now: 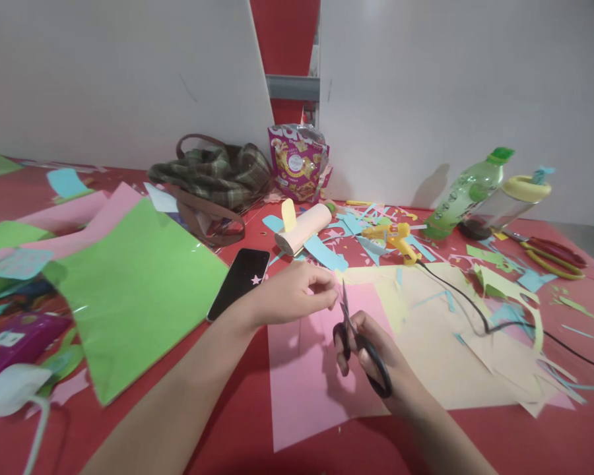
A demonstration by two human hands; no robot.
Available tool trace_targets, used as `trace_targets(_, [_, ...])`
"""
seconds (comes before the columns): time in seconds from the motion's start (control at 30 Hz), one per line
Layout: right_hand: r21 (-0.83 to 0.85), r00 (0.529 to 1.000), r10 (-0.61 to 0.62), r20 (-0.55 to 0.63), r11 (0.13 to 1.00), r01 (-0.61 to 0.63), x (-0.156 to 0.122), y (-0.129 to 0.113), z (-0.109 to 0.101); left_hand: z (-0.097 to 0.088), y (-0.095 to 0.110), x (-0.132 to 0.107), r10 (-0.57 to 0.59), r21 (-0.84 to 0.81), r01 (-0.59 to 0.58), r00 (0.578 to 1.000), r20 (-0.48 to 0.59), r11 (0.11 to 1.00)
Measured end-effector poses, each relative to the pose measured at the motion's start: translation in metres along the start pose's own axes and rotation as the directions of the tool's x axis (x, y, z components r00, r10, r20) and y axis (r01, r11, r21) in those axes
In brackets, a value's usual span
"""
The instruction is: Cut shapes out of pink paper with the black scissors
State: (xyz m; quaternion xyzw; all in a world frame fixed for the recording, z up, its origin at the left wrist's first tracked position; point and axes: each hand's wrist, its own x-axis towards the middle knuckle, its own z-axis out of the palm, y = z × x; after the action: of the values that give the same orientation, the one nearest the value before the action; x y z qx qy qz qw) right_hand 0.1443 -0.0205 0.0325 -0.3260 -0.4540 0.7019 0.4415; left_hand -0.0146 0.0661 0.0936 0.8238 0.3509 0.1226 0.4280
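Note:
My right hand [373, 353] grips a pair of black-handled scissors [371, 359], its blades pointing away from me and up toward my left fingertips. In a pinch, my left hand [301, 290] holds a small piece of pink paper [337, 295] right beside the blades; much of that piece is hidden by the fingers. Beneath both hands lies a pink paper sheet [297, 396], overlapping a cream paper sheet [440, 369]. Just left of my left hand is a black phone [238, 280] with a small pink star [256, 280] on its screen.
A paper-covered tube [304, 229] lies beyond my hands. Right of it are a yellow glue gun [393, 239] with a black cord, a green bottle [470, 191] and red-handled pliers [554, 249]. Green sheets [143, 303] cover the left. A snack bag [299, 161] and plaid bag [218, 175] stand behind.

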Motion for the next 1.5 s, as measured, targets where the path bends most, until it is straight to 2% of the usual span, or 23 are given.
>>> trace_targets(0.5, [0.001,1.0,0.022,-0.011,1.0,-0.022,0.001,0.003,0.0,-0.002,0.001,-0.001,-0.011,0.012,0.011,1.0,0.004,1.0])
trace_targets(0.77, [0.025,0.998,-0.034,-0.043,0.999,0.035,0.001,0.008,-0.002,0.004,0.0,0.002,-0.006,-0.094,0.0,0.998,-0.057,0.996])
trace_targets(0.97, [0.087,0.996,-0.087,-0.006,0.992,0.087,0.001,0.001,0.001,0.014,0.002,0.005,-0.005,-0.223,-0.017,0.995,-0.099,0.975])
trace_targets(1.2, [0.08,0.986,-0.159,-0.042,0.984,0.162,0.001,0.001,0.001,0.028,0.006,0.01,-0.019,-0.355,-0.046,0.984,-0.179,0.934])
trace_targets(1.37, [0.099,0.979,-0.187,-0.082,0.976,0.194,0.003,0.005,0.0,0.039,0.01,0.013,-0.076,-0.428,-0.054,0.957,-0.28,0.902])
trace_targets(1.5, [0.103,0.975,-0.203,-0.091,0.972,0.212,0.004,0.008,-0.001,0.046,0.012,0.013,-0.104,-0.47,-0.052,0.948,-0.3,0.881])
